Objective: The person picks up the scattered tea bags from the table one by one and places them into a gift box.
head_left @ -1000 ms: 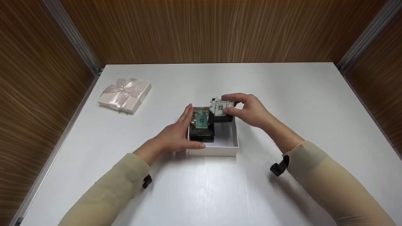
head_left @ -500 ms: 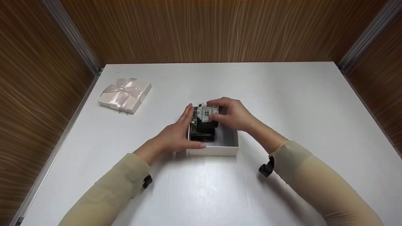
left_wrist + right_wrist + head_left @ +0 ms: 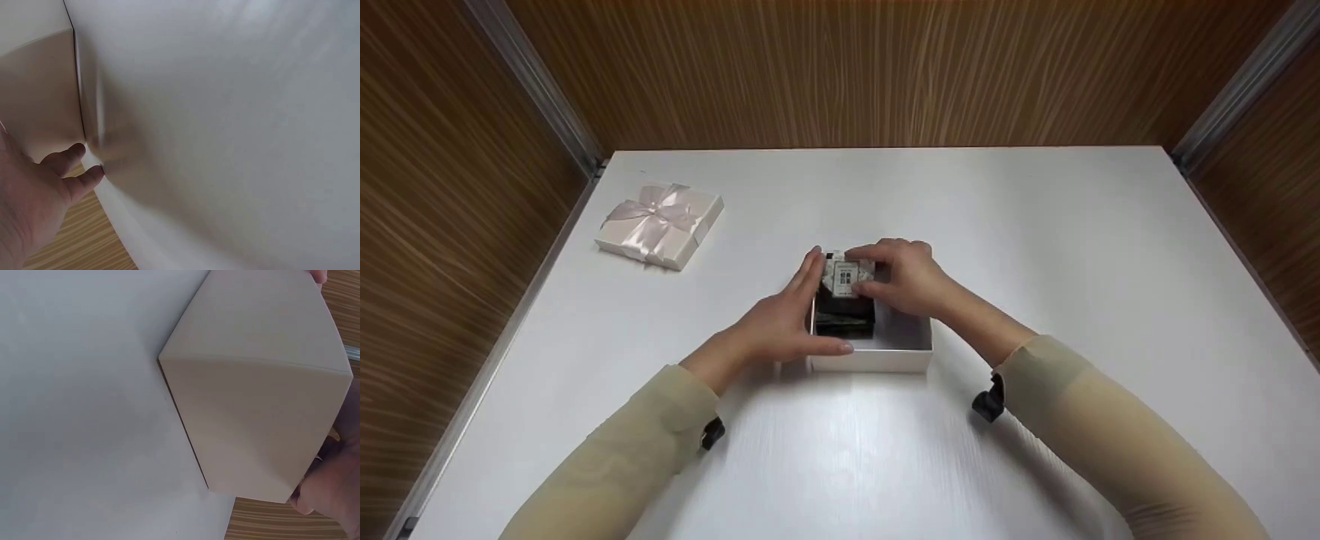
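Observation:
A small dark box with a white floral label (image 3: 846,276) is pinched between the thumb and fingers of my right hand (image 3: 913,279). It sits on top of another dark box (image 3: 844,328), in the left half of a white open box (image 3: 874,361). My left hand (image 3: 776,326) rests against the white box's left side with straight fingers, its thumb along the front rim. The left wrist view shows that hand (image 3: 34,208) beside the white box's wall (image 3: 36,95). In the right wrist view, the white box's wall (image 3: 253,422) partly hides the right hand (image 3: 340,484).
A pale pink gift box (image 3: 660,225) tied with a satin ribbon bow lies at the back left of the white table (image 3: 1035,210). Wood-grain panels (image 3: 840,75) enclose the table at the back and sides.
My right hand has moved left and down with the small white-labelled box, from above the white box's right half onto the dark box at the left. The left hand has stayed in place.

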The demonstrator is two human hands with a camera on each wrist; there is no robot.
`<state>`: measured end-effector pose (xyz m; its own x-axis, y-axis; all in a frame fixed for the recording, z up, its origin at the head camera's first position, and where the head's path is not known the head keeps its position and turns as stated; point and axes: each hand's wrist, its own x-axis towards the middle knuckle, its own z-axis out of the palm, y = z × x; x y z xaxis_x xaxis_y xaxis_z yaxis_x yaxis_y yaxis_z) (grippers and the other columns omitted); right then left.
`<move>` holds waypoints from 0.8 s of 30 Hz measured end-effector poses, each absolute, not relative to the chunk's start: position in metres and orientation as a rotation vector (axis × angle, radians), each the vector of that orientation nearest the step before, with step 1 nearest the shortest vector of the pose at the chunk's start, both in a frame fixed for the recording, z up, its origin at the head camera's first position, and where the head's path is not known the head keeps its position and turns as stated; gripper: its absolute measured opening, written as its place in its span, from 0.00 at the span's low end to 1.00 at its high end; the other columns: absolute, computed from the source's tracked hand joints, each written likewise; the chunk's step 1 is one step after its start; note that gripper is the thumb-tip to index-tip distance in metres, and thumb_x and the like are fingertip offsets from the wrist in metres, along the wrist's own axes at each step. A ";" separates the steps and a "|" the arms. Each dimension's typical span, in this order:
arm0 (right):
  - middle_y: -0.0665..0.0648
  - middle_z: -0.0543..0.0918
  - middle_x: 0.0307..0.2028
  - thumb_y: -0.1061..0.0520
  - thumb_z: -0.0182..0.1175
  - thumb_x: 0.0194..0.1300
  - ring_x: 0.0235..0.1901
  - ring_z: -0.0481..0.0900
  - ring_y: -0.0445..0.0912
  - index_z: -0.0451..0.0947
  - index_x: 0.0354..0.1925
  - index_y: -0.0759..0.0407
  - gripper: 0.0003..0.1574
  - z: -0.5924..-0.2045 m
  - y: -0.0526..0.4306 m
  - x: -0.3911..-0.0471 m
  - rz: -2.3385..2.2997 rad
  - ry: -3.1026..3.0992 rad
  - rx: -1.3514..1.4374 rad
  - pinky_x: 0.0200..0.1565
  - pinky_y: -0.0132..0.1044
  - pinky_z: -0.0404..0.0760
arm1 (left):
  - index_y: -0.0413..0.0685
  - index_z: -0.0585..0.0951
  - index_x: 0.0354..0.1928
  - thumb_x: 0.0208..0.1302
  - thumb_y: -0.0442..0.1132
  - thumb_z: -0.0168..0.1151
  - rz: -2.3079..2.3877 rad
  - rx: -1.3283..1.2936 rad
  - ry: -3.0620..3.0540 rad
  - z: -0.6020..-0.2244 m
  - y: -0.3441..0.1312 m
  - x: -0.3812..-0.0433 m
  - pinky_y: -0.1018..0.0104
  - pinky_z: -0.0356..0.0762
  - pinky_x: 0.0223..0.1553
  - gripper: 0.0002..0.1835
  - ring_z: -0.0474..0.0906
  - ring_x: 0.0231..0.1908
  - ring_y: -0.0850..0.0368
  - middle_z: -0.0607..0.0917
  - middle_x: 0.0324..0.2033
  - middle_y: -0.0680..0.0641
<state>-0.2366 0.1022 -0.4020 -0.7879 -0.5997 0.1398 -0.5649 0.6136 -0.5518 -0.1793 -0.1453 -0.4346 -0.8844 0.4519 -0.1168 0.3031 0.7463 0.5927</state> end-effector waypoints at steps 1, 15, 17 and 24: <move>0.57 0.87 0.57 0.50 0.73 0.69 0.59 0.81 0.56 0.82 0.68 0.51 0.31 -0.402 0.101 -0.236 -0.887 2.774 -1.006 0.66 0.64 0.63 | 0.63 0.28 0.85 0.49 0.84 0.66 0.854 0.595 2.693 -0.435 -0.145 -0.179 0.44 0.74 0.66 0.78 0.73 0.69 0.41 0.28 0.84 0.61; 0.58 0.86 0.44 0.50 0.73 0.68 0.49 0.80 0.57 0.84 0.67 0.51 0.30 -0.405 0.095 -0.233 -0.719 2.829 -1.071 0.59 0.64 0.60 | 0.65 0.26 0.84 0.49 0.84 0.66 0.826 0.589 2.690 -0.434 -0.145 -0.180 0.44 0.73 0.66 0.77 0.73 0.68 0.42 0.27 0.84 0.61; 0.58 0.85 0.44 0.49 0.72 0.68 0.48 0.80 0.58 0.83 0.67 0.50 0.30 -0.405 0.094 -0.232 -0.664 2.856 -1.081 0.59 0.65 0.61 | 0.64 0.26 0.84 0.49 0.84 0.66 0.825 0.593 2.691 -0.434 -0.145 -0.180 0.44 0.74 0.65 0.77 0.75 0.67 0.42 0.26 0.84 0.61; 0.61 0.84 0.44 0.46 0.71 0.68 0.46 0.80 0.59 0.82 0.69 0.48 0.33 -0.405 0.092 -0.229 -0.513 2.934 -1.077 0.57 0.65 0.63 | 0.65 0.26 0.84 0.49 0.85 0.65 0.825 0.599 2.698 -0.434 -0.145 -0.179 0.45 0.77 0.62 0.77 0.79 0.61 0.41 0.26 0.83 0.62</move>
<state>-0.2291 0.0921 -0.4052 -0.7685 -0.6257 0.1335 -0.6339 0.7165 -0.2912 -0.1788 -0.1450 -0.4336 -0.8822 0.4550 -0.1213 0.3094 0.7543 0.5790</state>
